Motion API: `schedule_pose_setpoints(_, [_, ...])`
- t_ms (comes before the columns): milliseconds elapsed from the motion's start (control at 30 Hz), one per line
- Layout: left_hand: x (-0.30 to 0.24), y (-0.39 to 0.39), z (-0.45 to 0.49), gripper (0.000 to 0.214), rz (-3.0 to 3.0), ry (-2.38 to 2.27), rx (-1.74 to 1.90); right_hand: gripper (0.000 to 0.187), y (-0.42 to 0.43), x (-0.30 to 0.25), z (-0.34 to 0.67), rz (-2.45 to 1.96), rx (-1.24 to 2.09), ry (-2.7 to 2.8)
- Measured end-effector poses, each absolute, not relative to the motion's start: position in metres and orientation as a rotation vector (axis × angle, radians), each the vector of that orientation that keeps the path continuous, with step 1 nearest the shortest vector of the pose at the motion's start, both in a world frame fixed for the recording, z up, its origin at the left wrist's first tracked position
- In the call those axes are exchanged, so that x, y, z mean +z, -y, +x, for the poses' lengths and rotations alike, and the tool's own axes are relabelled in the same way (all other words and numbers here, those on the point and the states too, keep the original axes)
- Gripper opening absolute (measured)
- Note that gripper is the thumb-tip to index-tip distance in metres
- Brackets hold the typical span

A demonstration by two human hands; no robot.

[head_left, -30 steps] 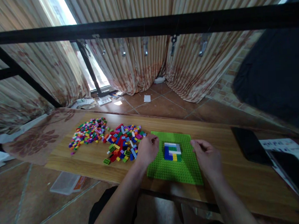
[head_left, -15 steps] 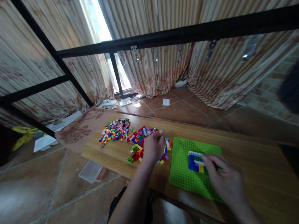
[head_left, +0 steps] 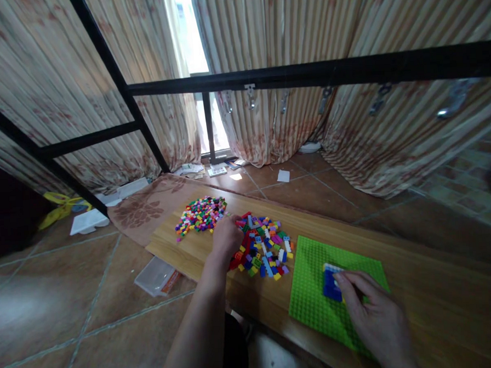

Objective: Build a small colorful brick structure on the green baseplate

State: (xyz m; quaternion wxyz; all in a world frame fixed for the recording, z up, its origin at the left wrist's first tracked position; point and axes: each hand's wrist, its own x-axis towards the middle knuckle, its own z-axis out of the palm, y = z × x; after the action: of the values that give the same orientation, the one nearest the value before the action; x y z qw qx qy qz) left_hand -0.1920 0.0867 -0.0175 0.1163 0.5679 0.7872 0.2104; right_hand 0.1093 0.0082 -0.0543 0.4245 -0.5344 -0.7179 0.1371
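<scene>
A green studded baseplate (head_left: 313,307) lies on the wooden table (head_left: 183,247) with a small block of blue and white bricks (head_left: 328,281) built on it. My right hand (head_left: 374,317) rests on the plate, fingertips against that block and covering most of it. My left hand (head_left: 226,237) reaches into the loose pile of larger mixed-colour bricks (head_left: 263,249), knuckles up, fingers curled down among them; what they hold is hidden. A heap of tiny coloured bricks (head_left: 200,215) lies further left.
A black metal frame (head_left: 305,74) crosses above the table. Striped curtains hang behind it. A clear plastic box (head_left: 155,275) and papers (head_left: 86,221) lie on the tiled floor to the left. A patterned cloth (head_left: 143,208) covers the table's far left end.
The view has swung left. My left hand has moved from the plate's edge out into the brick pile. My right hand has come onto the built block and now covers it.
</scene>
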Motion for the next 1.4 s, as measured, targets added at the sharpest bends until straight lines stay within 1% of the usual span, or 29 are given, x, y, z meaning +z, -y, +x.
schedule_pose_setpoints(200, [-0.030, -0.113, -0.193, 0.036, 1.824, -2.342, 0.611, 0.023, -0.008, -0.055, 0.110, -1.351, 0.342, 1.808])
schedule_pose_setpoints(400, [-0.035, -0.130, -0.191, 0.038, 1.898, -2.299, 0.598, 0.023, -0.011, -0.054, 0.109, -1.369, 0.315, 1.809])
schedule_pose_setpoints(567, [-0.039, -0.132, -0.179, 0.037, 1.937, -2.270, 0.524, 0.022, -0.013, -0.054, 0.108, -1.368, 0.345, 1.822])
schedule_pose_setpoints(767, [-0.037, -0.128, -0.168, 0.042, 1.909, -2.277, 0.462, 0.021, -0.011, -0.055, 0.107, -1.363, 0.377, 1.824])
schedule_pose_setpoints(1033, [-0.031, -0.124, -0.169, 0.037, 1.862, -2.204, 0.449, 0.022, -0.012, -0.055, 0.107, -1.366, 0.418, 1.811])
schedule_pose_setpoints(1167, [-0.026, -0.125, -0.174, 0.037, 1.825, -2.160, 0.503, 0.022, -0.011, -0.054, 0.106, -1.365, 0.418, 1.805])
schedule_pose_setpoints(1300, [-0.009, -0.119, -0.183, 0.037, 1.797, -2.092, 0.604, 0.022, -0.011, -0.048, 0.106, -1.357, 0.385, 1.791])
schedule_pose_setpoints(1333, [-0.004, -0.116, -0.184, 0.037, 1.786, -2.049, 0.657, 0.022, -0.011, -0.046, 0.106, -1.354, 0.378, 1.778])
schedule_pose_setpoints(1400, [0.008, -0.109, -0.181, 0.035, 1.671, -1.807, 0.927, 0.024, -0.013, -0.042, 0.107, -1.356, 0.373, 1.728])
